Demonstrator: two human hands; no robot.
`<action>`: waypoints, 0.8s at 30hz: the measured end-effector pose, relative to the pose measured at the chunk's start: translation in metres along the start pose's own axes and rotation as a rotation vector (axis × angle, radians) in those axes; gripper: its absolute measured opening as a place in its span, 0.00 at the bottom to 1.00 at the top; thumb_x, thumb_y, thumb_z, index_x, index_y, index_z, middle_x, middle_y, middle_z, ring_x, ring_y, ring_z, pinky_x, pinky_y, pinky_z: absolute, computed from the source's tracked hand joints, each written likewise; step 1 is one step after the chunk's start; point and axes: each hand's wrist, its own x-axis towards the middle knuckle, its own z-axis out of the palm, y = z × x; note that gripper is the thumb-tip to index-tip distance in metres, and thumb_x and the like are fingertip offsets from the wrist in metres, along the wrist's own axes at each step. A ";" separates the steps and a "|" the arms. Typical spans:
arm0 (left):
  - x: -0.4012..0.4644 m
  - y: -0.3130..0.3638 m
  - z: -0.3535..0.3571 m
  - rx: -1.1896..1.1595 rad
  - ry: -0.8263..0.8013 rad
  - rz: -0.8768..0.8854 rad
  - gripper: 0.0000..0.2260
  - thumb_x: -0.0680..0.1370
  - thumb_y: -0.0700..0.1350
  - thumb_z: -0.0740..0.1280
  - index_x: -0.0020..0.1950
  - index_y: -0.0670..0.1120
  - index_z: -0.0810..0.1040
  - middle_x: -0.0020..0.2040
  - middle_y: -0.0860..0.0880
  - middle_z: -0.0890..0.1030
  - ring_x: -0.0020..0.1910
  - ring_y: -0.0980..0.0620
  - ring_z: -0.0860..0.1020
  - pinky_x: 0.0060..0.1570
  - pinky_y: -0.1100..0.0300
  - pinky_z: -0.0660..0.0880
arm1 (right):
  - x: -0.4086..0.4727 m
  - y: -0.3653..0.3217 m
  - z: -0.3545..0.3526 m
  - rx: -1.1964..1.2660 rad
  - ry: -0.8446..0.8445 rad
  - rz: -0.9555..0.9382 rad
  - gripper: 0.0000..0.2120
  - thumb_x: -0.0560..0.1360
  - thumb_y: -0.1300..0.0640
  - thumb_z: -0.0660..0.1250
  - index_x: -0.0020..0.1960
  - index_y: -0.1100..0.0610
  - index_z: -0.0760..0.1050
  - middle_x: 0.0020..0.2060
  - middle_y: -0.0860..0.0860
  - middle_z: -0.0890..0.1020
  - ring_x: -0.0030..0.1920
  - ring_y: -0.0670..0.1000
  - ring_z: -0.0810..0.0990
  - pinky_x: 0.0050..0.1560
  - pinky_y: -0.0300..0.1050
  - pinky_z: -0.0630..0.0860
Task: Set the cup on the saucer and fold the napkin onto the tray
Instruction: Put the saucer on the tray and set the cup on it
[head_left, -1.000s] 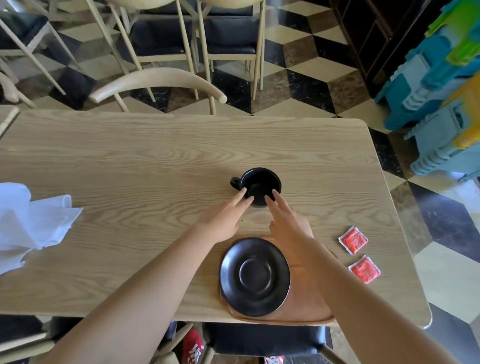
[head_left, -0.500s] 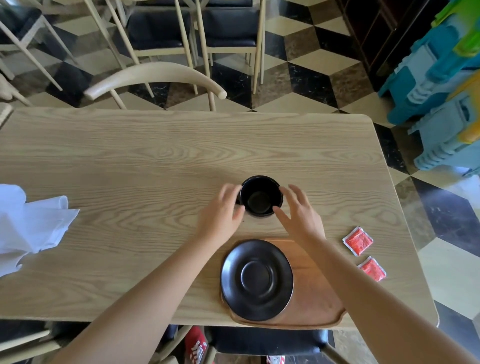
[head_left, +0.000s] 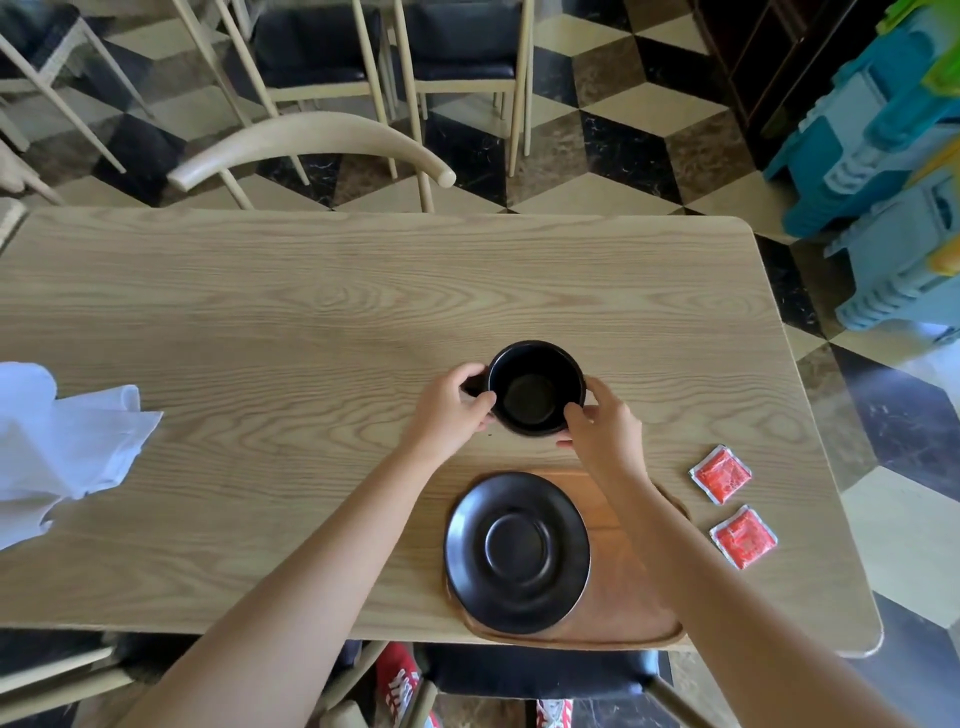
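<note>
A black cup (head_left: 530, 397) is upright, mouth up, at the middle of the wooden table, just beyond the tray. My left hand (head_left: 449, 408) grips its left side over the handle, and my right hand (head_left: 602, 421) grips its right side. I cannot tell whether the cup touches the table. A black saucer (head_left: 517, 553) lies empty on the left part of a brown wooden tray (head_left: 623, 597) at the near table edge. A crumpled white napkin (head_left: 57, 447) lies at the table's far left.
Two red sachets (head_left: 721, 474) (head_left: 744, 536) lie right of the tray. A curved chair back (head_left: 311, 143) stands at the table's far side. Blue plastic stools (head_left: 893, 171) are stacked on the tiled floor to the right. A dark chair seat (head_left: 530, 670) sits below the near edge.
Both hands moved forward from just short of the cup and closed around its sides. The cup looks larger and nearer the tray than one second ago; the view itself also shifted.
</note>
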 end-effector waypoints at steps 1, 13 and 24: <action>-0.012 0.001 -0.003 0.004 0.015 0.016 0.17 0.75 0.37 0.66 0.63 0.43 0.72 0.43 0.54 0.77 0.37 0.47 0.82 0.50 0.50 0.79 | -0.011 -0.001 -0.005 -0.004 0.003 -0.017 0.19 0.75 0.59 0.61 0.65 0.51 0.70 0.39 0.49 0.83 0.33 0.48 0.83 0.47 0.45 0.79; -0.107 -0.061 0.001 0.113 0.047 -0.087 0.18 0.74 0.42 0.68 0.63 0.49 0.74 0.55 0.47 0.81 0.48 0.51 0.82 0.59 0.50 0.75 | -0.104 0.048 -0.004 0.077 -0.114 0.083 0.19 0.75 0.61 0.64 0.64 0.48 0.71 0.41 0.45 0.81 0.34 0.42 0.83 0.39 0.38 0.81; -0.127 -0.084 0.009 0.091 0.031 -0.078 0.18 0.74 0.41 0.68 0.64 0.48 0.73 0.60 0.49 0.78 0.41 0.56 0.83 0.51 0.59 0.78 | -0.119 0.064 -0.002 0.041 -0.164 0.120 0.21 0.76 0.61 0.64 0.67 0.51 0.68 0.49 0.53 0.80 0.39 0.49 0.83 0.30 0.30 0.76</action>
